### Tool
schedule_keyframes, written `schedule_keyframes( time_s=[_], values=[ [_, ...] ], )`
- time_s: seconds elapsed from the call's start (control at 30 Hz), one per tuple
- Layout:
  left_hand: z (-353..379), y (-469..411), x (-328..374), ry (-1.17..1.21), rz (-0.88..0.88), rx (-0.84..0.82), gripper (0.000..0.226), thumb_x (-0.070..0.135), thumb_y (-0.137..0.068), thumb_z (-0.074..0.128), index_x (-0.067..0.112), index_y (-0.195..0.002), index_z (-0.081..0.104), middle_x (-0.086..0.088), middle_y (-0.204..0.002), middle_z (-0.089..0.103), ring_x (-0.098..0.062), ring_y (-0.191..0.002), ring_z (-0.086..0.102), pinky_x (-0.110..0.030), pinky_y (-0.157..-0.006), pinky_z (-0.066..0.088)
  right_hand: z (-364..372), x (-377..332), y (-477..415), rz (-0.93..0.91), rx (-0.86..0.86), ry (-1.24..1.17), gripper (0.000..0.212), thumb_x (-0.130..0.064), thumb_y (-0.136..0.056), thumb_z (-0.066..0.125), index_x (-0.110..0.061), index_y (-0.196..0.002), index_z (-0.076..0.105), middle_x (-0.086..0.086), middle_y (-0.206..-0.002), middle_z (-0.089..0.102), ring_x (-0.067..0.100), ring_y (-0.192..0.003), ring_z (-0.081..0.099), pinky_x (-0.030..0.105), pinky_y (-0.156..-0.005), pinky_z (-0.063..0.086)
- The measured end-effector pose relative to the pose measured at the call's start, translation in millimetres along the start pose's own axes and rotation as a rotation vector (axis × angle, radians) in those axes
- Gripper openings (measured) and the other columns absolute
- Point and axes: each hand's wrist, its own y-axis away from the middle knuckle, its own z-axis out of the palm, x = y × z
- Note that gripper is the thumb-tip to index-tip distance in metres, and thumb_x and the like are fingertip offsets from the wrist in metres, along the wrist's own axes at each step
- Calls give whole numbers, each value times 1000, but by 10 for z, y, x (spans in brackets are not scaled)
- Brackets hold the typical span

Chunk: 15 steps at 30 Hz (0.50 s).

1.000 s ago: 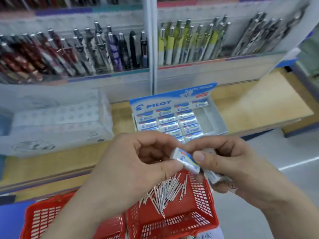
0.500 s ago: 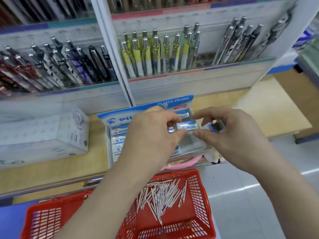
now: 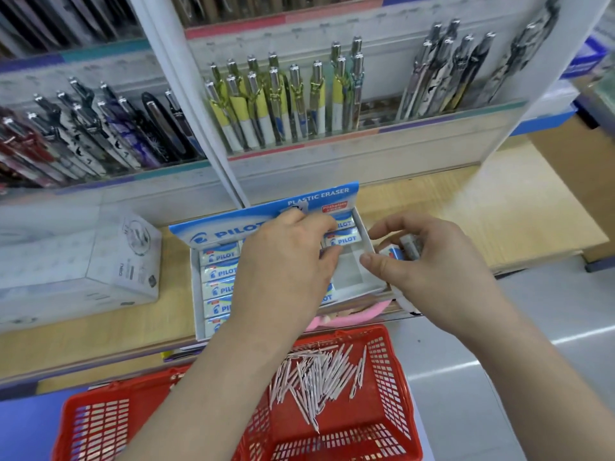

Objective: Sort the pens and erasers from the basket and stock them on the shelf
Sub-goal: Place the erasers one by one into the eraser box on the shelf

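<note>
A blue-and-white Pilot eraser display box [image 3: 199, 296] stands on the wooden shelf [image 3: 466, 221], holding rows of wrapped erasers [image 3: 219, 256]. My left hand [image 3: 286, 261] reaches over the box and pinches one eraser [image 3: 342, 239] at the box's right column, beside an empty slot. Just right of the box, my right hand [image 3: 429, 261] grips more erasers [image 3: 407, 247] in its curled fingers. Below the shelf a red basket [image 3: 396, 387] holds several thin white pens [image 3: 316, 374].
Racks of upright pens [image 3: 283, 104] fill the shelf's back wall, split by a white divider [image 3: 189, 104]. A white carton [image 3: 80, 261] sits left of the eraser box. Something pink [image 3: 366, 312] lies under the shelf edge. Grey floor lies to the right.
Both hands rose from above the basket to the eraser box. The eraser held between both hands is now held only by my left hand, down in the box's right column.
</note>
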Motion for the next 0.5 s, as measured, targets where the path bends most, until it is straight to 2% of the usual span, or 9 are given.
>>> schedule_keyframes(
  time_s=[0.1,0.27,0.37,0.43,0.5],
  values=[
    [-9,-6,24,-9,-11,-13,9,29,-73,69,22,-78,71,1,-76,62,-23,-69,62,-33,-61,51,-6,-5,17,15,10,-46,23,-27,-73,81,-27,-89,64,-2,-72,64,0,-42,48,13,-39,36],
    [-71,-2,71,52,-74,-66,9,28,-80,67,24,-88,72,3,-84,64,-18,-79,61,-37,-72,50,-70,-107,105,21,83,-228,46,-39,-57,84,-30,-94,60,-8,-66,58,4,-47,49,22,-45,42],
    [-217,46,79,410,-100,-70,23,15,-83,67,31,-99,72,11,-90,68,-3,-79,60,-28,-75,51,-99,-214,154,38,-45,-436,60,-37,-47,82,-25,-99,55,-2,-75,59,14,-52,59,18,-40,39],
    [-371,105,114,727,-90,-224,36,6,-84,66,35,-104,69,14,-95,70,-2,-83,64,-23,-73,54,-110,-279,160,44,-150,-525,61,-33,-47,82,-23,-99,52,2,-76,59,16,-54,60,17,-38,36],
    [-478,149,151,923,-48,-349,38,2,-83,66,32,-107,69,10,-97,70,-7,-86,68,-24,-75,56,-121,-327,158,38,-245,-590,60,-28,-48,80,-19,-100,50,3,-68,58,14,-51,57,16,-36,33]
  ],
)
